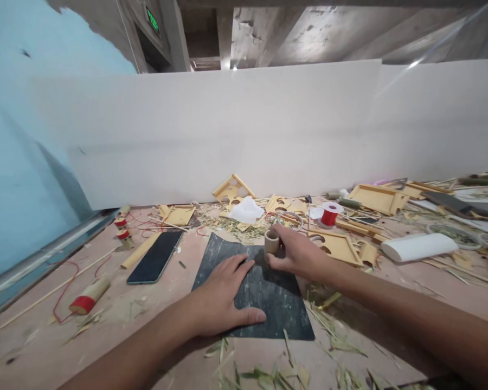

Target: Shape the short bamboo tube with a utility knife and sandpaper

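A dark, scuffed sheet, perhaps sandpaper (276, 309), lies flat on the table with pale dust on it. My left hand (225, 295) rests palm down on its left part, fingers spread and thumb out to the side. Between thumb and fingers, my right hand (290, 252) grips a short hollow bamboo tube (271, 244), held upright over the sheet's far right corner. Its open end faces up. Whether the tube's lower end touches the sheet cannot be made out for certain.
Left of the sheet lie a phone (156, 257) and a bamboo piece with red tape (90, 295) and red string. Beyond are a red ribbon spool (330, 214), wooden frames (378, 199), a white roll (418, 247) and crumpled white paper (246, 210). Bamboo shavings (268, 376) litter the near edge.
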A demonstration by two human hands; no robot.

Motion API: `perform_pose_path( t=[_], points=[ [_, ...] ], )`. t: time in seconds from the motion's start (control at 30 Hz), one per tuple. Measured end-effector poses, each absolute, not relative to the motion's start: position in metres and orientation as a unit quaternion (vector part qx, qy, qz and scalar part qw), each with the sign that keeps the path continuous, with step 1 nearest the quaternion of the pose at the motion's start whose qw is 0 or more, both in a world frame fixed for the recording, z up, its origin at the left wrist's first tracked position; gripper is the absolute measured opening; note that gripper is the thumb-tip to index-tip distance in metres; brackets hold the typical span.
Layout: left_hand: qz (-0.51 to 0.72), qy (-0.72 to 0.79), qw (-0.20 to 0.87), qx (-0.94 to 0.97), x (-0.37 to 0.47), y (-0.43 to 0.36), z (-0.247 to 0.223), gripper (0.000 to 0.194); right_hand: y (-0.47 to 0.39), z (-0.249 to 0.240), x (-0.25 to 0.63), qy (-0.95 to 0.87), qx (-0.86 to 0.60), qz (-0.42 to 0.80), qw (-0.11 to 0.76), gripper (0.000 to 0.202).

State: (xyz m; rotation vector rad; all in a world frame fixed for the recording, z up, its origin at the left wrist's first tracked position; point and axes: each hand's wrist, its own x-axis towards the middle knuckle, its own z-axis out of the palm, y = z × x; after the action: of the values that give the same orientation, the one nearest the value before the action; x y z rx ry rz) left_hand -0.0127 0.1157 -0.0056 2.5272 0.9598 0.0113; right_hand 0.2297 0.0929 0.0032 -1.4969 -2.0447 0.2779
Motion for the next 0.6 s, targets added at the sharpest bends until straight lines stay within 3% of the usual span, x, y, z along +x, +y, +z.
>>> perform_pose_path(
  t=[0.3, 0.6],
  points=[
    [0.029, 0.332, 0.227, 0.915, -0.015, 0.116, -0.011, 0.103, 0.076, -0.001, 0.212, -0.762, -0.542, 0.207, 0.288, 0.024],
    [0.057, 0.318, 0.229, 0.918, -0.016, 0.115, -0.011, 0.1, 0.099, -0.005, 0.229, -0.771, -0.562, 0.126, 0.273, 0.018]
  ],
)
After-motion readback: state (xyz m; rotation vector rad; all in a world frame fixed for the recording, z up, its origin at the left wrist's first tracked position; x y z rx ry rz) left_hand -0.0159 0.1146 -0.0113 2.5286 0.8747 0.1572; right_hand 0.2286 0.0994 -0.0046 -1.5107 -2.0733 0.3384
